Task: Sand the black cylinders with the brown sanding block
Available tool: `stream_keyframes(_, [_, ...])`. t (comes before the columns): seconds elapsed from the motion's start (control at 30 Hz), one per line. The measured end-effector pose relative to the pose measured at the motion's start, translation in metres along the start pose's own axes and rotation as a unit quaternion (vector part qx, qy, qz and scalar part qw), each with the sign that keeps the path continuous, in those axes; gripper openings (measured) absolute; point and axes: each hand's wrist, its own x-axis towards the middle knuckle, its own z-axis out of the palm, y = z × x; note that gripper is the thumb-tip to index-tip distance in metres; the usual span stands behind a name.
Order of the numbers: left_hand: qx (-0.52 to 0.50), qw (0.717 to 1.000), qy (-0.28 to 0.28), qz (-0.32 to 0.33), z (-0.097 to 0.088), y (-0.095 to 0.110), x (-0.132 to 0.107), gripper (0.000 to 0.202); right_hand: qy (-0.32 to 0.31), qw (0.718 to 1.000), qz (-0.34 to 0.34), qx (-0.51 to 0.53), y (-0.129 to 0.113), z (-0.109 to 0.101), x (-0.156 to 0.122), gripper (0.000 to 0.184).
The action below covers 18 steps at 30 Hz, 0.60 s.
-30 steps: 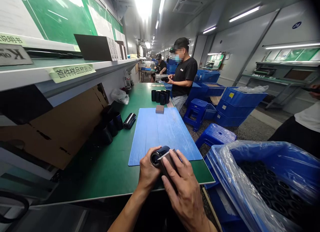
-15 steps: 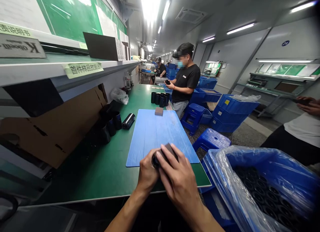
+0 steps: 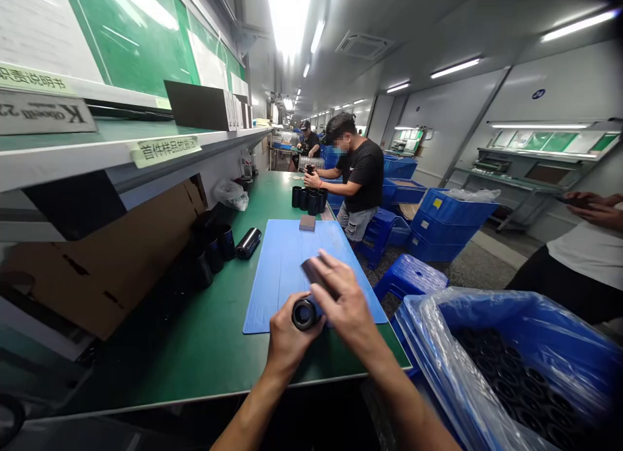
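My left hand [image 3: 286, 337] is wrapped round a black cylinder [image 3: 304, 314], its open end facing me, just above the near edge of the blue mat [image 3: 287, 263]. My right hand [image 3: 341, 302] presses a small dark rectangular pad [image 3: 311, 269] onto the far side of the cylinder, fingers curled over it. Both hands hover over the green workbench [image 3: 214, 334].
Several black cylinders [image 3: 214, 246] stand and lie at the left by a cardboard sheet [image 3: 111, 256]. A brown block [image 3: 307, 222] sits at the mat's far end. A co-worker [image 3: 357, 178] stands further along with more cylinders [image 3: 307, 198]. A blue bin [image 3: 516, 366] lined with plastic holds cylinders at right.
My right hand has slid the pad away from me along the cylinder. The cylinder's open end now shows. The co-worker has bent toward the cylinders on the bench.
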Motion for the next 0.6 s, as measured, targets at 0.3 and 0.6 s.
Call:
stream_keyframes(0.3, [0.005,0.999,-0.044,-0.002,0.000,-0.002,-0.002,0.048,0.043,0.980,0.163,0.105,0.051,-0.027,-0.050,0.046])
stream_keyframes(0.6, [0.004,0.998,0.002,0.059,0.012,-0.001,-0.003,0.020,0.005,0.978,-0.046,-0.202,-0.018,0.007,-0.060,0.055])
